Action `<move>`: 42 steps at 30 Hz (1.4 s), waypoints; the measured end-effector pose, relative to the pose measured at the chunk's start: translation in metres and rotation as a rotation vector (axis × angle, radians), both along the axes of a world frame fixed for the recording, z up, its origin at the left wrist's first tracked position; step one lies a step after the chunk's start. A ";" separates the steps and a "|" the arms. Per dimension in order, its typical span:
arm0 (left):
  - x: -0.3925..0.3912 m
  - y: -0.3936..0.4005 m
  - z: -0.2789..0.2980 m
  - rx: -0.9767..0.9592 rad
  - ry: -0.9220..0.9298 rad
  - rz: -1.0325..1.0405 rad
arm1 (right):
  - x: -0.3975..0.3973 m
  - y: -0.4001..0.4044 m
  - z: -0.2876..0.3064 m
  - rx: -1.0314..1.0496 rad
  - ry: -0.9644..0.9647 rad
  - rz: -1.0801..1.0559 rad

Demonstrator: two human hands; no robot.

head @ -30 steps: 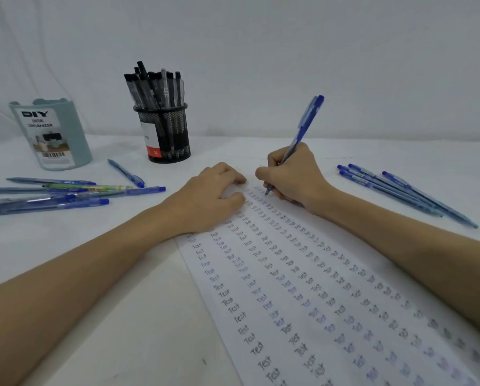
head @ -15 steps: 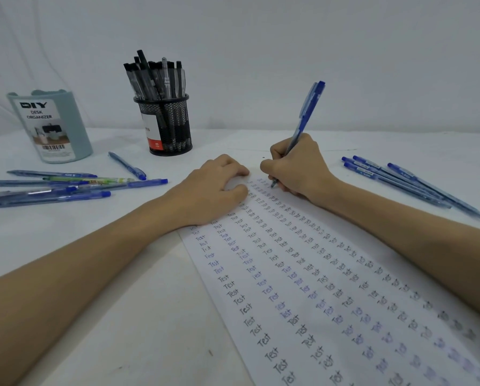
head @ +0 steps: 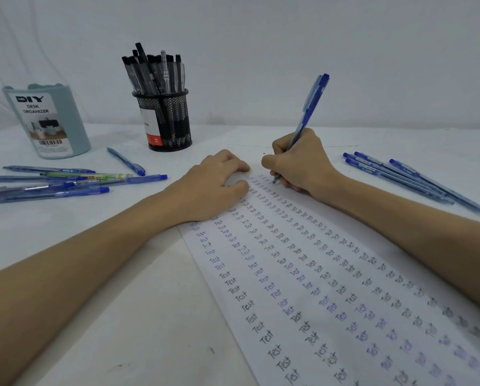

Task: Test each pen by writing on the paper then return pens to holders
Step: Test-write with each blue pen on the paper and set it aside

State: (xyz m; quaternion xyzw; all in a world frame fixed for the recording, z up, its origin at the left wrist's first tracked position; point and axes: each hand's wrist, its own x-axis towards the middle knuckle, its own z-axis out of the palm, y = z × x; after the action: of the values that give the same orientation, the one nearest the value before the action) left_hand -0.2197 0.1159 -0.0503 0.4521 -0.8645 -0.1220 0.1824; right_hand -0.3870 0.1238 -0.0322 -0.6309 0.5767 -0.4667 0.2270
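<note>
Nearest, the paper runs off the bottom and right edges of the view, its left edge slanting across bare table, its rows filled with the word "Test" in black and blue. Further up, the left hand lies on the sheet's upper left part, fingers loosely curled and holding nothing, while the right hand pinches a blue pen with its tip down on the paper near the top rows (the barrel tilts up and away). Open tabletop flanks both forearms. Left lies a scatter of blue pens; right, a tight cluster of blue pens. Farthest stand a mesh holder packed with black pens and a teal desk organizer.
</note>
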 end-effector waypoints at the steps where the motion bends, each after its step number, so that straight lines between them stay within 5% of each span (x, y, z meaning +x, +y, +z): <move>1: 0.000 0.000 0.000 -0.001 0.000 0.000 | 0.000 0.000 0.000 0.004 0.001 0.004; 42: -0.002 0.000 0.002 -0.017 -0.013 0.005 | 0.000 -0.003 -0.003 -0.039 0.076 -0.048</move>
State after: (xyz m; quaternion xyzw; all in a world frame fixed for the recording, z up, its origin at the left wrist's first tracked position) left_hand -0.2212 0.1162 -0.0488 0.4535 -0.8656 -0.1111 0.1809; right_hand -0.3870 0.1203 -0.0351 -0.6384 0.5908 -0.4590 0.1812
